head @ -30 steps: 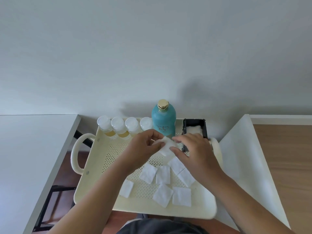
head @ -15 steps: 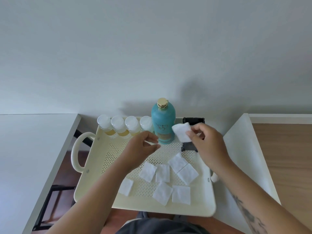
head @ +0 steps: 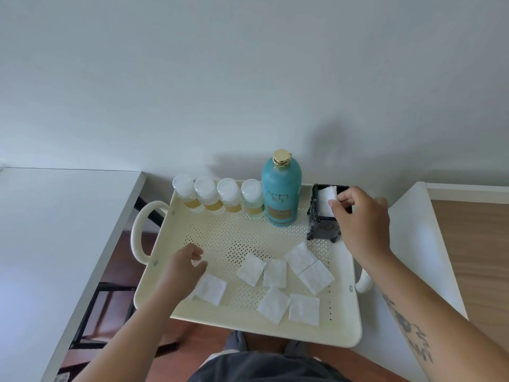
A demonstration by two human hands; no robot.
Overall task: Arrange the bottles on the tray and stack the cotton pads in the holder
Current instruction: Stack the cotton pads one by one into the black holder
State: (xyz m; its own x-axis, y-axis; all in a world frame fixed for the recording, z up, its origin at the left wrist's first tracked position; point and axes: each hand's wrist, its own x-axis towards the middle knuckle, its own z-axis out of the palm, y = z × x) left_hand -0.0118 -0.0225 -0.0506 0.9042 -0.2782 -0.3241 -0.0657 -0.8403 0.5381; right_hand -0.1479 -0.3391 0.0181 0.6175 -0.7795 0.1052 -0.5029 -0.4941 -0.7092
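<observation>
A cream perforated tray (head: 341, 332) holds several small clear bottles (head: 217, 199) with white caps in a row along its back edge, next to a tall teal bottle (head: 281, 194) with a gold cap. A black holder (head: 325, 216) stands at the tray's back right. My right hand (head: 360, 219) pinches a white cotton pad (head: 329, 194) at the holder's open top. Several square pads (head: 275, 274) lie loose on the tray floor. My left hand (head: 184, 268) hovers with loosely curled fingers just above the leftmost pad (head: 210, 289), holding nothing that I can see.
A white table (head: 55, 230) lies to the left and a white surface (head: 429, 244) with a wooden top (head: 479, 249) to the right. The tray spans the gap between them, with a dark frame and floor below. A pale wall rises behind.
My right hand carried a pad from the tray's middle to the holder's top. My left hand let go of it and dropped back left toward the leftmost loose pad.
</observation>
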